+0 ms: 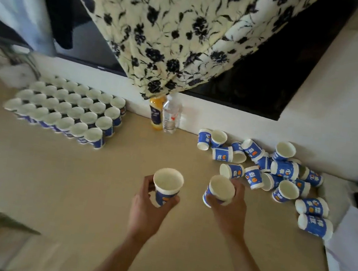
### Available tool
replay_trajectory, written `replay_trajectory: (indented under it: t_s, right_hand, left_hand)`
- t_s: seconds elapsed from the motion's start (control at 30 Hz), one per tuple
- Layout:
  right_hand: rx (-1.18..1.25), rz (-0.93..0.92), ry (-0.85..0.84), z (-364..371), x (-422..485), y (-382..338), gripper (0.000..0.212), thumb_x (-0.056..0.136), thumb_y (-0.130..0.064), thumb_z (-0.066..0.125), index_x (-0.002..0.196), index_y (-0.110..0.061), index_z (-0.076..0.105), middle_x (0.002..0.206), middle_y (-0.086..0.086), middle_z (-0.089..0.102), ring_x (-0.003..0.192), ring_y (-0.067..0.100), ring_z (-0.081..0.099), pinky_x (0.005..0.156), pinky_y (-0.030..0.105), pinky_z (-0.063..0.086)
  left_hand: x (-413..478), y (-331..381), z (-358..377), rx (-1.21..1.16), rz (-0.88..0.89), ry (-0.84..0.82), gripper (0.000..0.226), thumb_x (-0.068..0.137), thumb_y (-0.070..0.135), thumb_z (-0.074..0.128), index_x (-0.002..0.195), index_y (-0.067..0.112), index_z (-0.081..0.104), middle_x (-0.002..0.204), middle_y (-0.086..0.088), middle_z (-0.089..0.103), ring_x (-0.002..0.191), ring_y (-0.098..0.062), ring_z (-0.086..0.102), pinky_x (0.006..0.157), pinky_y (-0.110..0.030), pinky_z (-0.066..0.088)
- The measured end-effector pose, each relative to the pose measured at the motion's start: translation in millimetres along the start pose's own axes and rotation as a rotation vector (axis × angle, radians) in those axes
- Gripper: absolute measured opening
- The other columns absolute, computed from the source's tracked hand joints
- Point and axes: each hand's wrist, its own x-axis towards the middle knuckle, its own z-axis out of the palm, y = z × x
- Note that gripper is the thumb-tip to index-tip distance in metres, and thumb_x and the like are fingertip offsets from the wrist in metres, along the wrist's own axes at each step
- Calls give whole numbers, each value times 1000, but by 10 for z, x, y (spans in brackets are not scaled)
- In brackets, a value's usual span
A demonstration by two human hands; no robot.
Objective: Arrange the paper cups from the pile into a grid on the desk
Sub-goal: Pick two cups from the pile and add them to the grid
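Note:
My left hand (147, 209) grips a blue-and-white paper cup (167, 185) upright, mouth up, above the middle of the tan desk (74, 177). My right hand (229, 209) grips a second cup (220, 191), tilted slightly left, just left of the pile. The pile of cups (272, 170) lies at the right against the wall, most on their sides, a few upright. A grid of upright cups (68, 108) stands in several rows at the far left of the desk.
A juice bottle (156, 113) and a clear water bottle (171, 116) stand against the wall between grid and pile. A floral cloth (177, 30) hangs over a dark window above. White paper (354, 242) lies at the desk's right edge.

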Motion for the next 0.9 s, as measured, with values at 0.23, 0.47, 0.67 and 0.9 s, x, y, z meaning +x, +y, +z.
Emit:
replay_trajectory:
  t_s: [0.23,0.47,0.67,0.9]
  right_hand:
    - [133,-76,-108,998,-682,-627,69,66,-9,90,121,-23,51,109,-17,61,97,-9,59,80,14,46]
    - [207,-157,-212,1851,-1338,-1002,65,67,-9,91,117,-29,54,113,-10,65,104,11,64,87,26,51]
    - [280,-176,-317,2465,-1811,-1179,66,70,-3,89,121,-29,56,118,-8,65,112,18,64,95,36,53]
    - [326,-136,-452,3098,-2154,-1407,67,65,-13,93,121,-23,57,118,-5,67,109,15,66,90,29,53]
  left_hand:
    - [14,-323,-1064,-52,-24,201,55,68,28,89,111,32,56,103,16,68,98,6,59,75,-3,40]
    - [-96,-686,-1972,-95,-26,305,51,69,25,88,107,33,56,101,16,68,98,1,61,74,-2,38]
    - [-224,-939,-2685,-95,-21,389,50,70,24,87,108,36,56,101,18,68,100,0,61,76,-6,40]
    - [-274,-1221,-3330,-89,-51,490,48,70,24,88,107,33,58,99,17,69,99,0,62,76,-4,41]
